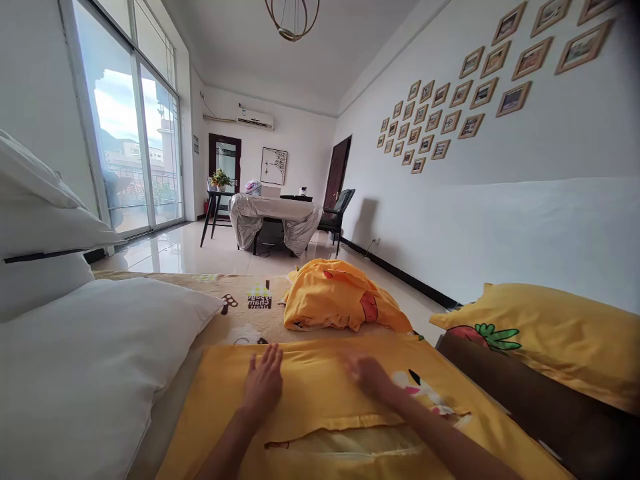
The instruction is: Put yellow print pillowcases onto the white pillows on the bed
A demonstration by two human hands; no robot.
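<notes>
A yellow pillowcase [310,393] lies spread flat, with an opening across its near part that shows a paler layer inside. My left hand [264,381] rests on its left part, palm down with the fingers stretched forward and nothing held. Further right, my right hand [367,373] is over the same cloth, its fingers smeared by motion. Just beyond the far edge of the pillowcase sits a bunched orange-yellow cloth [335,293] with carrot prints.
White pillows [100,360] are heaped at the left. A yellow pillow [560,333] lies on a brown armrest [525,393] at the right. Under the cloths is a beige patterned cover [200,285]. Further off stand a draped table [275,208] and a black chair [340,212].
</notes>
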